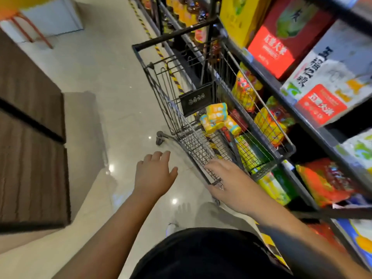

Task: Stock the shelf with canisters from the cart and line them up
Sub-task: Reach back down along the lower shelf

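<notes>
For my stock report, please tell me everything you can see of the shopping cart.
The shopping cart is dark wire mesh with a black bar at its far end and a black plate inside. It stands on the pale floor, close along the shelf. One small wheel shows. Yellow canisters lie on their sides in the basket. The right hand rests on its near corner.

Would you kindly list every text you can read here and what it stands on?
"五常大米": red box, somewhat blurred.
"五常大米": red panel on the white box.
Too blurred or small: white box's large dark characters, cart placard, yellow canisters print.
</notes>
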